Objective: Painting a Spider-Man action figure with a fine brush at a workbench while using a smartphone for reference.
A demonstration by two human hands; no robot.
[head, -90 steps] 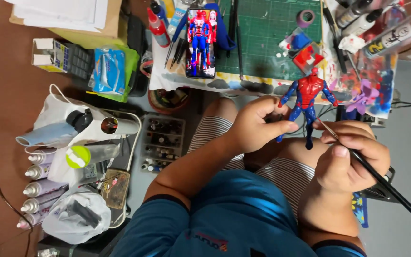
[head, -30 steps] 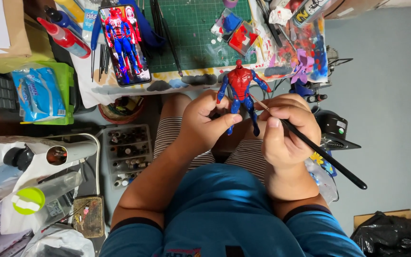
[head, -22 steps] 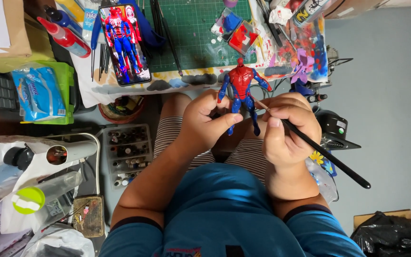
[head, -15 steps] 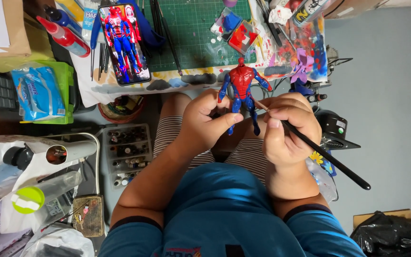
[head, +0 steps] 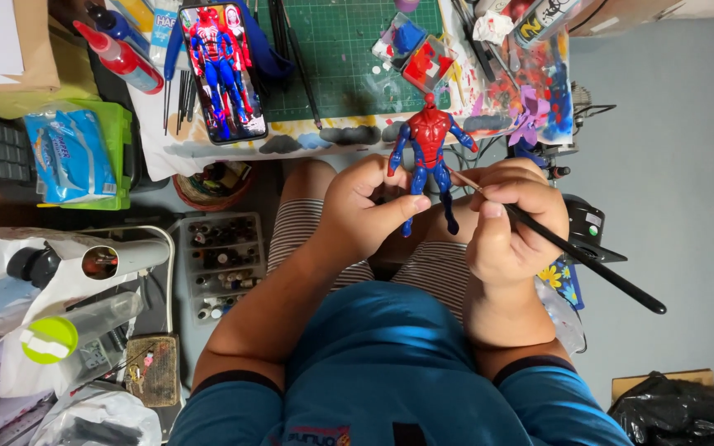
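Observation:
My left hand [head: 365,211] grips a red and blue action figure [head: 428,153] by its legs and holds it upright over my lap. In my right hand [head: 510,223] is a thin paintbrush [head: 572,252] with a black handle; its tip touches the figure's side near the hip. A phone [head: 223,70] showing a picture of the same kind of figure lies on the green cutting mat [head: 349,49] in front of me. A small paint palette [head: 415,54] with red and blue paint sits on the mat.
A tray of small paint bottles [head: 218,260] lies at my left knee, beside a round pot [head: 212,182]. Red squeeze bottle [head: 121,58], a blue wipes pack [head: 68,157] and a white bag [head: 59,281] with spray cans fill the left. Grey floor lies right.
Since three seconds ago the view has swung right, so the figure and hands sit nearer the centre. Over the last second the hands and brush have barely moved.

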